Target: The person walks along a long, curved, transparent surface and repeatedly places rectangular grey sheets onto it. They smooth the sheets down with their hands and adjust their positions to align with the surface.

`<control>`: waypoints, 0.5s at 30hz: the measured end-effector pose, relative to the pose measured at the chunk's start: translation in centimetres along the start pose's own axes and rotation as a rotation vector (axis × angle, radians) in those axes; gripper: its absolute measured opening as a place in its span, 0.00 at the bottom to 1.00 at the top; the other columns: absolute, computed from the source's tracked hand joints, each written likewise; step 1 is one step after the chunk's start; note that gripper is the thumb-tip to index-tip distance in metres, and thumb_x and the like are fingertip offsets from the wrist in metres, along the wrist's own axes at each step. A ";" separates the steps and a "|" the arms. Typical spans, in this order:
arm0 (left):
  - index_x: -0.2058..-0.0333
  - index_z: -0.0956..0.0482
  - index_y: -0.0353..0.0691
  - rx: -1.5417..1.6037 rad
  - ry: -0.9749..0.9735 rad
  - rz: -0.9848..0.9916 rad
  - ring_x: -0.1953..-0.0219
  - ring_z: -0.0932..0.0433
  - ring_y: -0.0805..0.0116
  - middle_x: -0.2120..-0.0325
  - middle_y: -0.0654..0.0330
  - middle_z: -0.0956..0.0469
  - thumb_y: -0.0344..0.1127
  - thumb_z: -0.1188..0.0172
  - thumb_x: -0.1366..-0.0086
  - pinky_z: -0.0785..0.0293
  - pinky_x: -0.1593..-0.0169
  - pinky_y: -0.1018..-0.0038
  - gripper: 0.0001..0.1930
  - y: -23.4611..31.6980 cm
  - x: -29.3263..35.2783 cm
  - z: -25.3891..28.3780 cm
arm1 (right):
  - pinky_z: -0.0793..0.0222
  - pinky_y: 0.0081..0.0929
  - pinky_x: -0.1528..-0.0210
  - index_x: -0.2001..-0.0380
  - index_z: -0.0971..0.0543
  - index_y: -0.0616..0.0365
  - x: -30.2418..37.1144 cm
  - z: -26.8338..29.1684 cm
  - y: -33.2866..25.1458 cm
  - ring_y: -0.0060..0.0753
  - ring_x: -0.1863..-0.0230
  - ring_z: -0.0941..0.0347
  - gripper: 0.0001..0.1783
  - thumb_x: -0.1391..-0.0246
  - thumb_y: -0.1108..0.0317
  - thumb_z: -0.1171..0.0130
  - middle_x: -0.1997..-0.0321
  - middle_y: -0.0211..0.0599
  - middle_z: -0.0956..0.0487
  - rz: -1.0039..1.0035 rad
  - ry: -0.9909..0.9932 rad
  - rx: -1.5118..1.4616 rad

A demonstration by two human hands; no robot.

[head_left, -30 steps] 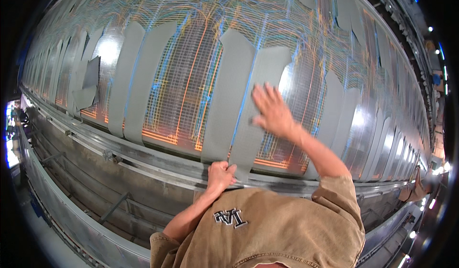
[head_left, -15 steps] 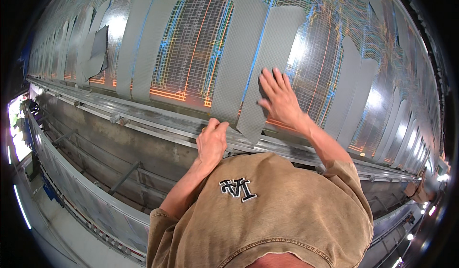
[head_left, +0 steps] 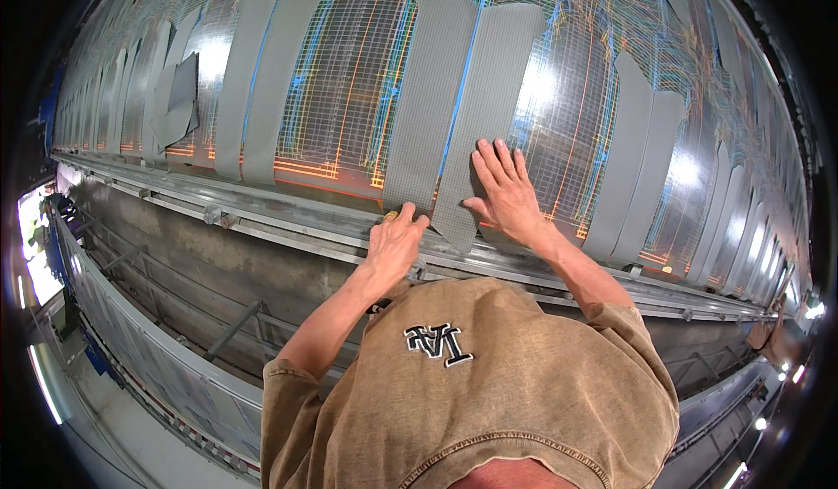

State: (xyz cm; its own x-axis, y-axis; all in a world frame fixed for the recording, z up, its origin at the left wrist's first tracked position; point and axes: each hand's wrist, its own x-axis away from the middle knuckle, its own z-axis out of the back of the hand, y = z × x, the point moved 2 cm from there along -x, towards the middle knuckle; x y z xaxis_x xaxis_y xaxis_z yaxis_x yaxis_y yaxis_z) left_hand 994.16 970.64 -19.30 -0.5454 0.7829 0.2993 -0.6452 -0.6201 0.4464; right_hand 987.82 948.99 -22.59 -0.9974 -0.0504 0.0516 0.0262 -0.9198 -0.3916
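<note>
My right hand (head_left: 506,191) lies flat with fingers spread on a long grey textured strip (head_left: 497,70). The pointed lower end of that strip hangs over the metal edge. My left hand (head_left: 397,243) has bent fingers at the lower end of the neighbouring grey strip (head_left: 426,88), on its left. The fingertips touch that end, while the underside of the grip is hidden. Between the two strips runs a narrow blue-lined gap. Both strips lie on a shiny curved surface (head_left: 349,96) printed with a coloured line grid.
More grey strips (head_left: 642,153) line the surface on both sides. One strip at left has a folded, lifted flap (head_left: 181,96). A metal rail (head_left: 288,220) runs along the front edge, above a trough with frame bars (head_left: 236,328). Part of another person (head_left: 777,342) shows at far right.
My left hand has moved up and slightly right, its fingers now on the strip's lower end. My right hand has slid slightly down, still flat on its strip.
</note>
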 end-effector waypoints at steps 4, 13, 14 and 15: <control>0.73 0.27 0.38 0.070 0.009 -0.053 0.68 0.26 0.52 0.67 0.56 0.33 0.26 0.44 0.44 0.28 0.70 0.57 0.01 1.1 0.6 1.7 | 0.64 0.61 0.31 0.35 0.46 0.62 0.9 -0.4 -2.4 0.57 0.27 0.65 0.53 0.58 0.47 0.33 0.27 0.48 0.55 0.001 -0.029 -0.040; 0.73 0.26 0.36 0.168 0.090 -0.053 0.68 0.26 0.51 0.66 0.56 0.32 0.27 0.42 0.44 0.28 0.67 0.60 0.02 -0.1 1.0 1.3 | 0.62 0.62 0.32 0.37 0.40 0.59 0.8 0.9 -4.4 0.59 0.28 0.63 0.48 0.61 0.59 0.28 0.29 0.48 0.51 -0.024 -0.130 -0.062; 0.73 0.26 0.35 0.181 0.162 -0.053 0.68 0.26 0.51 0.65 0.55 0.32 0.27 0.42 0.44 0.28 0.66 0.61 0.03 -0.3 0.6 1.1 | 0.60 0.60 0.32 0.40 0.37 0.60 0.9 1.1 -4.0 0.58 0.28 0.60 0.44 0.59 0.61 0.29 0.30 0.48 0.48 0.013 -0.113 -0.129; 0.72 0.26 0.35 0.277 0.196 0.040 0.68 0.25 0.52 0.66 0.55 0.32 0.28 0.42 0.44 0.27 0.65 0.61 0.04 -0.7 0.3 0.8 | 0.59 0.58 0.32 0.42 0.34 0.60 1.0 1.2 -3.3 0.56 0.29 0.58 0.39 0.58 0.62 0.30 0.31 0.48 0.45 0.049 -0.096 -0.197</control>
State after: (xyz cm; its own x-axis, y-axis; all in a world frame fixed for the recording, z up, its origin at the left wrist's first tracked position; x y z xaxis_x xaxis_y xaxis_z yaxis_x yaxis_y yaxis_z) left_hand 994.85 971.36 -18.80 -0.6770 0.7172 0.1656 -0.4659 -0.5917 0.6579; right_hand 986.81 951.54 -20.11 -0.9840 -0.1390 0.1115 0.0518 -0.8220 -0.5671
